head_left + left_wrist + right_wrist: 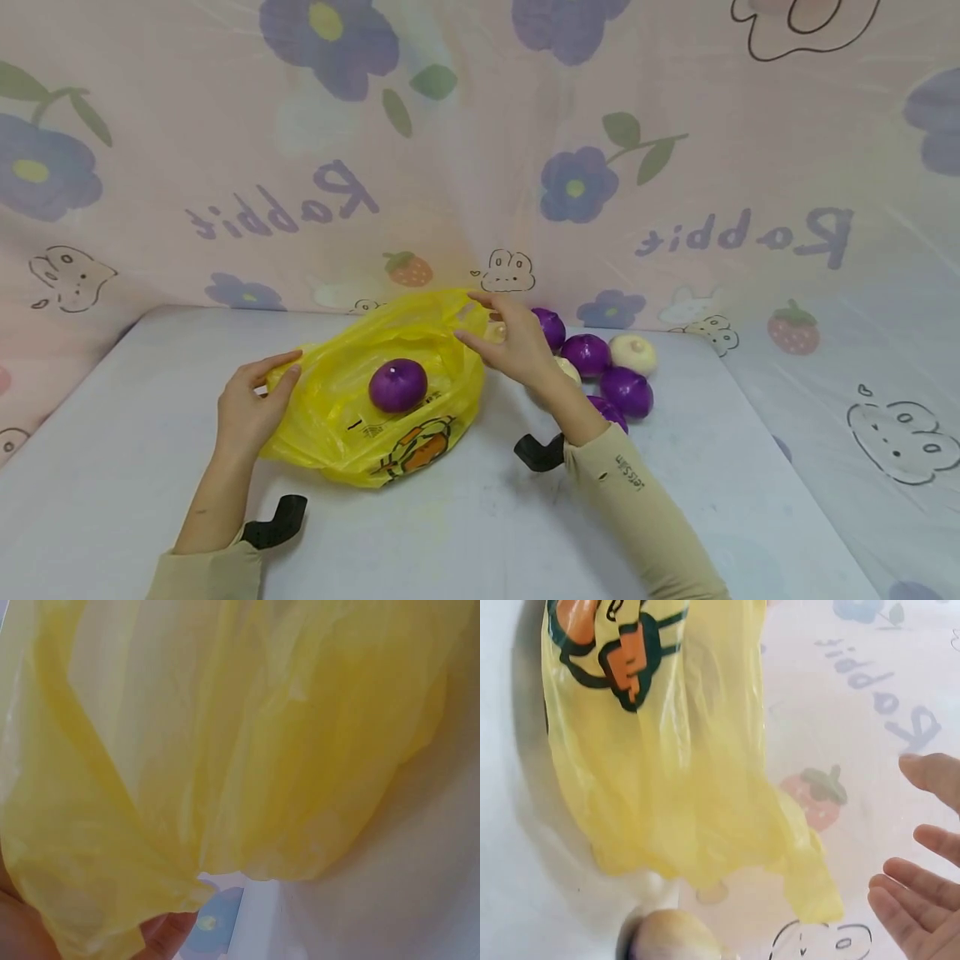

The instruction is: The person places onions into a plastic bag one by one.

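A yellow plastic bag (322, 408) with a printed cartoon lies with its mouth spread toward me. One purple onion (398, 386) rests inside it. My left hand (251, 408) pinches the bag's left edge between thumb and fingers; in the left wrist view the yellow film covers much of that hand. At the bag's right edge is my right hand (517, 342), its fingers spread apart. The right wrist view shows those fingers (907, 892) away from the film with nothing between them.
Several purple onions (627, 392) and white onions (632, 355) sit in a group on the white table (465, 542), right of the bag, partly behind my right forearm. Black curved pieces (277, 522) stick out by both wrists. A patterned curtain (465, 167) hangs behind.
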`<move>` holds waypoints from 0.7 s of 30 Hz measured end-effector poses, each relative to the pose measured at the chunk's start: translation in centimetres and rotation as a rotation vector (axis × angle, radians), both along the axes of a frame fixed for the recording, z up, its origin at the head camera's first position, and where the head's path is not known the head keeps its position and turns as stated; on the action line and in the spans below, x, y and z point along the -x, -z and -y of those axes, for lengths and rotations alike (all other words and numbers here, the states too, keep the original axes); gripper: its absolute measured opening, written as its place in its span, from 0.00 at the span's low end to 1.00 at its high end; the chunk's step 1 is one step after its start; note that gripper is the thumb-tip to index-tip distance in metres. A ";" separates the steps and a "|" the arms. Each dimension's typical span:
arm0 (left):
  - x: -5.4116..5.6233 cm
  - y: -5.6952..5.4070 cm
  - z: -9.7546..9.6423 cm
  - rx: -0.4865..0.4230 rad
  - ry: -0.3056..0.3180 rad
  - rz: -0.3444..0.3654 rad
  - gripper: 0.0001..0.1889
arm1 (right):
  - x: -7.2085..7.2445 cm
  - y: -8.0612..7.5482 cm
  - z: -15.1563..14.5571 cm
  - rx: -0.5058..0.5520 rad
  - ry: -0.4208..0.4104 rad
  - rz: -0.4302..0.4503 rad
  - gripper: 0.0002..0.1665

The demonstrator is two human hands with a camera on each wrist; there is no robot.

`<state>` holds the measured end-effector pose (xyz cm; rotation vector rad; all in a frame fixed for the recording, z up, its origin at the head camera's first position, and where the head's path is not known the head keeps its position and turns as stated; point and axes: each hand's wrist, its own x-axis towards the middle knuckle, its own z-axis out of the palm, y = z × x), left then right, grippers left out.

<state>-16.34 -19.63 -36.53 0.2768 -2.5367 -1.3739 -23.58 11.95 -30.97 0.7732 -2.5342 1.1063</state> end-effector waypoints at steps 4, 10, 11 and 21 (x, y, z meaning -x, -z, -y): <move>0.0 0.0 0.0 0.000 -0.005 0.000 0.20 | 0.3 0.1 -0.8 0.017 0.025 -0.012 0.33; 0.0 0.0 0.1 0.004 -0.008 0.003 0.20 | 1.3 0.8 -2.1 0.143 0.080 -0.020 0.29; -0.1 0.0 0.1 0.003 -0.008 0.001 0.20 | 1.4 1.0 -2.3 0.161 0.094 -0.014 0.28; -0.2 0.1 0.1 -0.001 0.003 0.008 0.21 | 2.9 3.8 -3.4 0.211 0.203 0.058 0.28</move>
